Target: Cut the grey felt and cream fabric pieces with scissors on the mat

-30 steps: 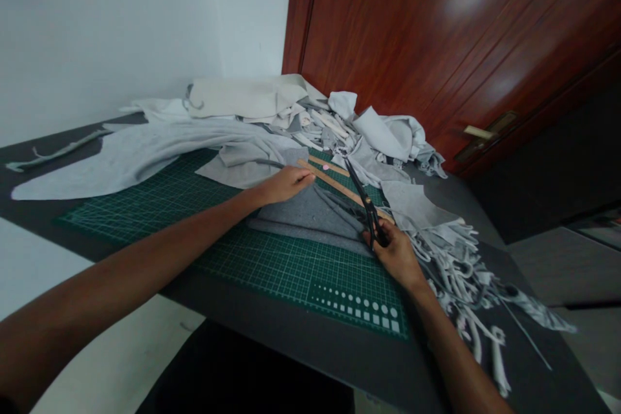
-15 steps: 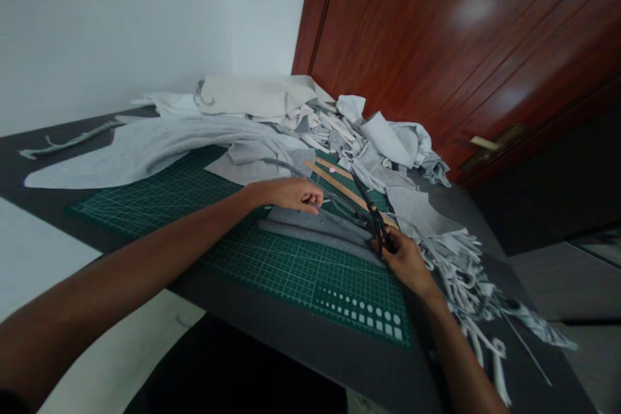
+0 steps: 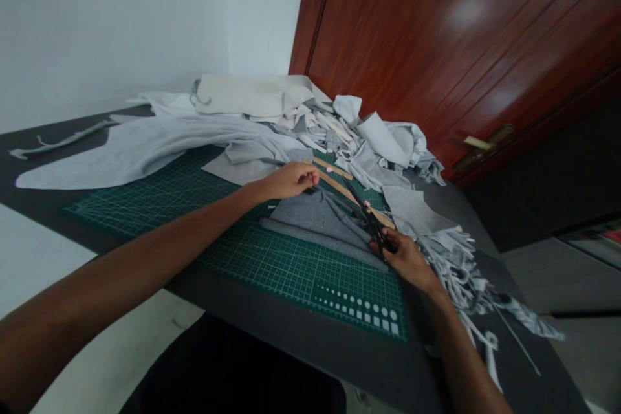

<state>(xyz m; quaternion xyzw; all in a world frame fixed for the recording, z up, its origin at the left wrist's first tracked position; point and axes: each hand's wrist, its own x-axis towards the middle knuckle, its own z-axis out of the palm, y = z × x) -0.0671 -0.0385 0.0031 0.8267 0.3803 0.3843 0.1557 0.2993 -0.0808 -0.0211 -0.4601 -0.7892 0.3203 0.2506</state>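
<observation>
My right hand is closed around the handles of black scissors, whose blades point away to the upper left. Fingers pinched, my left hand grips a narrow dark grey fabric strip at the far edge of a dark grey fabric piece. That piece lies on the green cutting mat, with a fold along its near side. Between the two hands the strip runs loosely toward the scissors. The pinched end is mostly hidden by my fingers. Just beyond the scissors lies a wooden ruler.
A second wooden strip lies behind the ruler. Light grey cloth covers the mat's far left. Fabric scraps are heaped at the back, and cut strips spread along the right. A brown door borders the table.
My left hand has moved slightly up and away, lifting the strip off the grey piece and uncovering more of it. My right hand and the scissors stay nearly in place.
</observation>
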